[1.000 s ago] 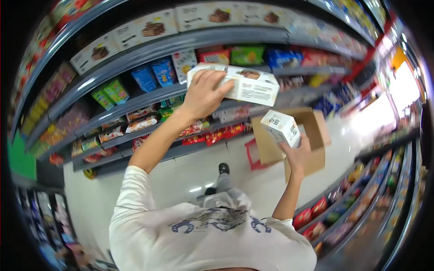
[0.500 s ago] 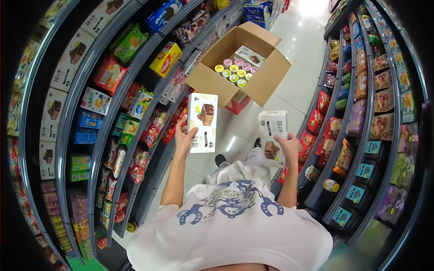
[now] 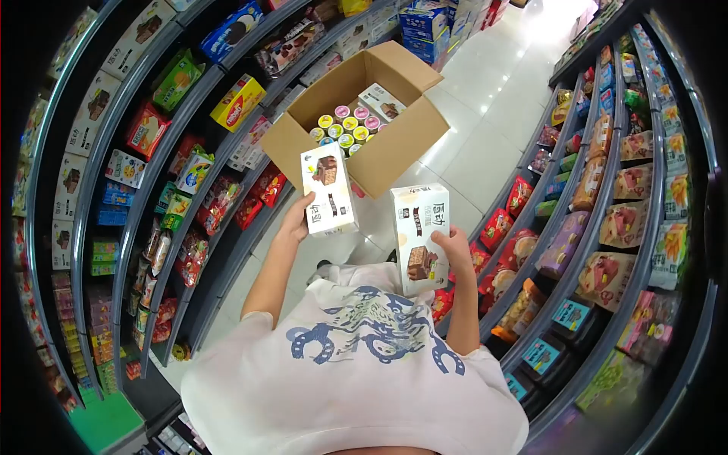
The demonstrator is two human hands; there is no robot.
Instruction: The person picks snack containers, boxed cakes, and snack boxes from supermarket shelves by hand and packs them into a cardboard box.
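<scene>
Aisle (image 3: 485,98) of pale tile, seen from above; clock read on the whole view. Left hand (image 3: 296,218), at 9 o'clock of centre: partly closed, holding the left box (image 3: 327,186) by its 9 o'clock edge, thumb over the edge, fingers beneath hidden. Left box: white, tilted, just off centre towards 11 o'clock, printed chocolate bars at its 12 o'clock end. Right hand (image 3: 455,249), between 3 and 4 o'clock: partly closed, thumb on the face of the right box (image 3: 419,239), gripping its 3 o'clock edge; other fingers mostly hidden. Right box: white, just off centre at 3 o'clock, printed chocolate bars at its 6 o'clock end. The two held boxes are near each other, apart. Carton (image 3: 402,148), brown, flaps open, at 12 o'clock beyond both; inside, round tubs (image 3: 349,123) with yellow, pink and green lids, plus a third box (image 3: 381,101), white, towards 2 o'clock. Shelves (image 3: 171,140) at 9 o'clock: stocked, including a yellow pack (image 3: 238,102) at 10 to 11. Racks (image 3: 595,220) at 3 o'clock: packaged goods. Shirt (image 3: 364,379), white, blue-printed, at 6 o'clock.
</scene>
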